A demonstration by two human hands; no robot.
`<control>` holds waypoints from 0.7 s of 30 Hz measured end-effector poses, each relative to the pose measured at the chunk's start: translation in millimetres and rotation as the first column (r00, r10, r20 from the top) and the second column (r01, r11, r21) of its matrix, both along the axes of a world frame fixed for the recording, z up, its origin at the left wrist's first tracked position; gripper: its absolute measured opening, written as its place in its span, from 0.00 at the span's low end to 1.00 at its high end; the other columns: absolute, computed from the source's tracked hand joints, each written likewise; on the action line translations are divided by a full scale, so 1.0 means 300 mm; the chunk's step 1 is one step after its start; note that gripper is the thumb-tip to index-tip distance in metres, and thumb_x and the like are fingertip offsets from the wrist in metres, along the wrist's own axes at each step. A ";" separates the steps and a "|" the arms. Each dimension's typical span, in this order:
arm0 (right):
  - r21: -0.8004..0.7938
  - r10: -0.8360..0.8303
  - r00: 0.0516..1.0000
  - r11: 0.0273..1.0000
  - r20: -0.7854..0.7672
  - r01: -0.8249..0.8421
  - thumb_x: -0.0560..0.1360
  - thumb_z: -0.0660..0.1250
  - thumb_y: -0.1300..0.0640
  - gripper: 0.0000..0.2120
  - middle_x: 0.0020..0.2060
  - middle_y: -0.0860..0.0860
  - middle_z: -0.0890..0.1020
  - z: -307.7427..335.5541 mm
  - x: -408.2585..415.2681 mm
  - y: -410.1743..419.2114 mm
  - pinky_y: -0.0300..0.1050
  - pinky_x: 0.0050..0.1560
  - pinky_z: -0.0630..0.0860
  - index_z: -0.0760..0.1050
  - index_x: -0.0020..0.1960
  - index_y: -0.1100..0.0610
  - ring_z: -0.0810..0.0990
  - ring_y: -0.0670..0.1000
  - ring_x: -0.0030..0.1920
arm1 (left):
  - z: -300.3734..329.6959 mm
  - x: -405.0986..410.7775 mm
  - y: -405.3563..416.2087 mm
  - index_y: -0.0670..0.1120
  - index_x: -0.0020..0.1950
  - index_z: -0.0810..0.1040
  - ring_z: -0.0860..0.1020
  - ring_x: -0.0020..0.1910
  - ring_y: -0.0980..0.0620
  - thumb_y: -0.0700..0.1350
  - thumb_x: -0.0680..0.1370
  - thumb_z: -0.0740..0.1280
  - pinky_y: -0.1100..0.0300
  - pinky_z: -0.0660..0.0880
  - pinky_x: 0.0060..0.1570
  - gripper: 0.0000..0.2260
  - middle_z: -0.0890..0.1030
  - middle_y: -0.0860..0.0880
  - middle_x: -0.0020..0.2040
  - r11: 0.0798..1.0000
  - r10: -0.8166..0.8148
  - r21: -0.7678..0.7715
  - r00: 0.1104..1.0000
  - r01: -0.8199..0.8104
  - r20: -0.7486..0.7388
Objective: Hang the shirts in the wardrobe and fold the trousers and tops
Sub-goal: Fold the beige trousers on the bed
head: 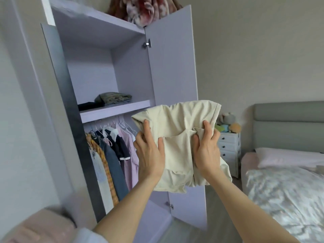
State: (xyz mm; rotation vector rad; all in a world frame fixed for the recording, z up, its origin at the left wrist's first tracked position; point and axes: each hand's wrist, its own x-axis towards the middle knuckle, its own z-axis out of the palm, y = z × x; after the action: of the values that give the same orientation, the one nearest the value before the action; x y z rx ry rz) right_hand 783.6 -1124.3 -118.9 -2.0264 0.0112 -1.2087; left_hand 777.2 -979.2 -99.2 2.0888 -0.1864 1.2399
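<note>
From the head camera, both hands are holding a folded cream garment (177, 130) up in the air in front of the open lilac wardrobe (91, 71), level with the gap between its shelf and the hanging rail. The left hand (149, 151) is gripping the garment's left side, its thumb lying across the front of the cloth and its fingers wrapping round the edge; the right hand (206, 149) is gripping the right side in the same way, its grip clamping a bunched fold near the middle. The cloth is sagging below both hands, and whether it is trousers or a top is hard to tell from these folds. On the wardrobe shelf (115, 108) an olive folded garment (114, 98) is lying beside a flat black folded garment (87, 105), the two touching or nearly so. Under the shelf, hanging shirts (112, 151) are crowding along the rail on hangers, among them a checked orange one, a grey-blue one, a navy one with white trim and a pink one. A floral blanket (140, 9) is sitting on top of the wardrobe. To the right, a bed (284, 199) with a pale patterned cover is standing by a white bedside drawer unit (229, 148), with soft toys (228, 122) resting on top of it.
</note>
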 end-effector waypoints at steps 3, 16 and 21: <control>0.045 0.028 0.999 0.999 0.042 -0.030 0.79 0.56 0.48 0.21 0.62 0.53 0.64 0.040 0.163 0.029 0.46 0.39 0.63 0.54 0.69 0.48 0.74 0.60 0.40 | 0.049 0.142 0.027 0.48 0.76 0.53 0.67 0.58 0.41 0.45 0.78 0.63 0.50 0.67 0.58 0.29 0.67 0.39 0.62 1.000 0.012 0.024 0.999 -0.013 0.053; 0.055 0.214 0.951 0.971 0.225 -0.232 0.79 0.56 0.51 0.21 0.64 0.54 0.64 0.352 1.113 0.021 0.45 0.42 0.65 0.57 0.71 0.52 0.71 0.53 0.41 | 0.357 1.074 0.049 0.51 0.75 0.54 0.67 0.60 0.43 0.41 0.78 0.64 0.52 0.68 0.58 0.29 0.67 0.40 0.62 0.998 0.068 -0.015 0.967 -0.067 0.246; 0.035 0.293 0.918 0.949 0.268 -0.313 0.80 0.57 0.53 0.22 0.64 0.56 0.65 0.496 1.397 0.179 0.45 0.42 0.65 0.58 0.71 0.55 0.71 0.52 0.41 | 0.492 1.302 0.208 0.49 0.75 0.55 0.65 0.61 0.43 0.40 0.78 0.63 0.57 0.65 0.59 0.28 0.67 0.39 0.62 0.984 0.165 0.015 0.934 -0.179 0.316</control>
State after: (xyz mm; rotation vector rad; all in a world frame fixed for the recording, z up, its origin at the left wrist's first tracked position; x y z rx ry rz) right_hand 1202.6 -1070.7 29.8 -1.7120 -0.3671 -1.2416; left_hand 1167.7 -916.9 48.5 1.9662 -0.1768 1.6873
